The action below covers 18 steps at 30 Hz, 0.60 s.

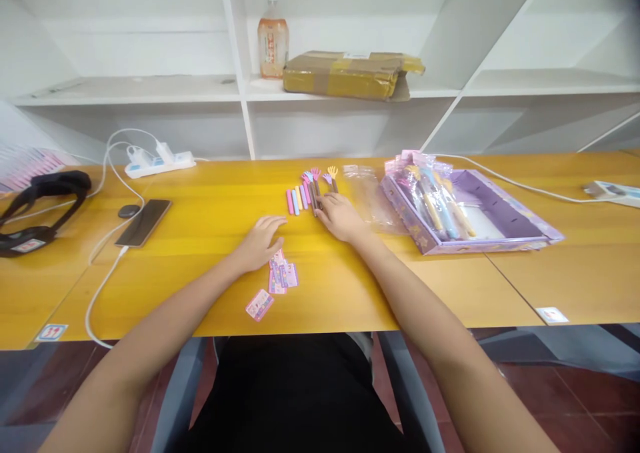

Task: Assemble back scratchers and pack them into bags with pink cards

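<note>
My right hand [342, 217] is on the table at the bottom ends of small hand-topped sticks that look like mini back scratchers. Its fingers are bent over the brown handles of a yellow-topped one [333, 172] and a purple-topped one; the fingers hide the lower ends. Just left stand out more back scratchers [315, 173] with pink and blue hands, laid side by side. Beside them lie short pink, blue and yellow sticks [297, 201]. My left hand [260, 242] rests open, fingers stretched, holding nothing. By its thumb lies a loose pile of pink and purple cards [283, 274], with a single card [259, 304] nearer me.
Clear plastic bags [373, 199] lie right of my right hand. Beyond is a purple box [500, 245] with bagged back scratchers [435, 199]. At left are a phone [144, 223], a power strip [160, 164], cables and a black headset [45, 206]. A bottle [273, 43] and carton [345, 74] stand on the shelf.
</note>
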### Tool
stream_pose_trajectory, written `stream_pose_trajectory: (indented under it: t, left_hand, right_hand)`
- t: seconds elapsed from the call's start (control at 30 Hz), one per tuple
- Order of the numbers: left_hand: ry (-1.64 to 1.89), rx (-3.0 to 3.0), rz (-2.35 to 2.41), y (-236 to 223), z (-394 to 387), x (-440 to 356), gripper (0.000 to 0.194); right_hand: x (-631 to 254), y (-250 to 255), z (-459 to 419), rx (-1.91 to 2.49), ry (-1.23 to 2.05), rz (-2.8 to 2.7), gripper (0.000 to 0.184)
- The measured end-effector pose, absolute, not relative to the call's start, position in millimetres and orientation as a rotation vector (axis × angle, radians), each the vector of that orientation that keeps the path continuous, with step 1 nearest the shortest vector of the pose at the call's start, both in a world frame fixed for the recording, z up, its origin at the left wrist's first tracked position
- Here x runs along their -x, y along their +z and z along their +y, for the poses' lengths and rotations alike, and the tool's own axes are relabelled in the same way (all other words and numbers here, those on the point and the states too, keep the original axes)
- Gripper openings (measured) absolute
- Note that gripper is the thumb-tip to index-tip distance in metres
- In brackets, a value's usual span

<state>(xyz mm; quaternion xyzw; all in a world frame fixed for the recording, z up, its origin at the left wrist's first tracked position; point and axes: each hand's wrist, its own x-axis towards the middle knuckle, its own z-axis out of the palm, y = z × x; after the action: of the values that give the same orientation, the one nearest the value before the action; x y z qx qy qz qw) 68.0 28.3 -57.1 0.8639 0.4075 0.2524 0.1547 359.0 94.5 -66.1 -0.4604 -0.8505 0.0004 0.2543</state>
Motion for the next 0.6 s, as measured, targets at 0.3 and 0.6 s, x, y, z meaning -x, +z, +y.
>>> stream_pose_trajectory:
  t: [0.3,0.6]
  left_hand:
    - [0.704,-2.539,1.418,-58.0,74.7,-77.9,0.047]
    - [0.391,-2.461,1.696,-42.2,134.8,-111.9,0.017]
  right_hand:
    - [-365.0,-62.7,95.1,1.608,-0.249,-2.213,0.036]
    - [-357.1,-61.9,95.5,1.892,-0.101,-2.085,0.028]
